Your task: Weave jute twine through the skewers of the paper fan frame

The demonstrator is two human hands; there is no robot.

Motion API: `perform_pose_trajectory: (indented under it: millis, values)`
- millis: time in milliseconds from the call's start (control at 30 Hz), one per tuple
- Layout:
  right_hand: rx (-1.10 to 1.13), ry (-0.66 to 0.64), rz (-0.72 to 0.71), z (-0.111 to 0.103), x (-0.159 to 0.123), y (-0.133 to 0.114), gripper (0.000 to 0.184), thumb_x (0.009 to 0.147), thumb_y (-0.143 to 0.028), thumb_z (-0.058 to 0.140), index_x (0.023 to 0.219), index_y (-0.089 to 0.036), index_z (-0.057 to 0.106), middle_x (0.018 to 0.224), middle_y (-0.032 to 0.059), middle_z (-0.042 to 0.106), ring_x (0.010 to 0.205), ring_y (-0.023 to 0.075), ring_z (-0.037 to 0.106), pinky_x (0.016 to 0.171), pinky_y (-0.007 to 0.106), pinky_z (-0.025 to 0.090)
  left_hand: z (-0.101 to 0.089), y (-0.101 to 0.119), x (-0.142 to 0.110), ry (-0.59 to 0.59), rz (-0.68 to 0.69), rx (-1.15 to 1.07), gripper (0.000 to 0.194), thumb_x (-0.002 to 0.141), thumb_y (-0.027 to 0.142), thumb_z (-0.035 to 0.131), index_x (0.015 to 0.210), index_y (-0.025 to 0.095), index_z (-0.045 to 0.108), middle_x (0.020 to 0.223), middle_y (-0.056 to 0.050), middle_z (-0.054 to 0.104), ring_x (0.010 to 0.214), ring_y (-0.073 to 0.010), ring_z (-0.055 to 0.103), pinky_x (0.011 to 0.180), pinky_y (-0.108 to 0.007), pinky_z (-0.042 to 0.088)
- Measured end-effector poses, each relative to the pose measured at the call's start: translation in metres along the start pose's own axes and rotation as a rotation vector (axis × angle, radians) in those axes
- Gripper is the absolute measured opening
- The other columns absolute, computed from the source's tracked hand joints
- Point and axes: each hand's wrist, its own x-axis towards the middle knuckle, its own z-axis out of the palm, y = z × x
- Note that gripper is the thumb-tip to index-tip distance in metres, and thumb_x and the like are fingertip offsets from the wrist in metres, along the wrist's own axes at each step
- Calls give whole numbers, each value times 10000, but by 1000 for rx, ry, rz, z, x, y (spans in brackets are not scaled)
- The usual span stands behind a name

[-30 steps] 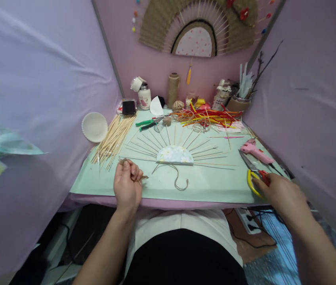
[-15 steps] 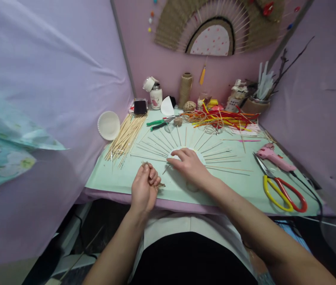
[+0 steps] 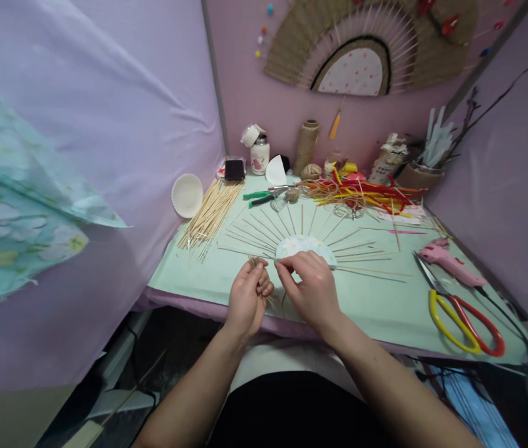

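My left hand (image 3: 248, 297) is closed around a small bundle of brown twine (image 3: 254, 261), whose ends poke out above and below the fist. Just to its right, my right hand (image 3: 314, 291) pinches with thumb and forefinger; a thin brown strand hangs below it, seemingly from the pinch. Behind the right hand lies a pale floral half-disc (image 3: 305, 244), its lower edge partly covered by the fingers. Thin sticks (image 3: 264, 231) fan out from its curved edge across the green table cover (image 3: 217, 283).
Loose bamboo sticks (image 3: 210, 214) lie at left beside a white paper dish (image 3: 187, 196). Green-handled pliers (image 3: 259, 198) and tangled red and yellow strands (image 3: 371, 196) are at the back. Scissors (image 3: 453, 317) and a pink glue gun (image 3: 451, 262) with its cord lie at right.
My right hand has drawn back from the half-disc towards my left hand, its spread fingers now pinched. The left hand keeps its twine. The camera view has shifted.
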Motion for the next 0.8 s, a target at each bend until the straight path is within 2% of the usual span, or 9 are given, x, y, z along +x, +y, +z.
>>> perform_pose_trajectory:
  millis: [100,167,267,367,800]
  values:
    - [31,7,7,5,-5,-6,215,917,-268,521,745,-185,618,694,30,612,723,170,522,691,310,343,2,-2,-1,3,13,4,144,802,263,664,841,132,618,577,58,368,492,-37,292,468,-155,273]
    - [47,-5,17,7,-7,-7,219,914,-268,524,730,-185,609,692,29,611,716,168,517,687,310,342,4,-3,-3,7,30,0,162,786,276,684,846,132,641,636,30,473,539,-40,384,519,-156,340]
    - [74,-25,40,8,-8,-8,217,910,-263,529,719,-185,597,697,26,611,721,166,517,693,308,346,6,-4,-5,-5,48,-22,175,765,281,708,856,137,665,804,-18,601,729,-81,539,706,-194,440]
    - [82,-36,54,8,-10,-9,206,904,-253,533,718,-186,590,696,21,609,720,164,518,692,307,345,6,-6,-6,-17,44,-47,182,763,285,713,869,141,675,872,-29,631,849,-116,580,830,-239,447]
    - [76,-96,37,5,-12,-12,203,909,-251,508,731,-193,585,686,24,598,711,170,518,689,311,350,5,-8,-7,-4,25,-52,223,755,324,723,863,137,669,851,-32,622,788,-119,587,792,-260,476]
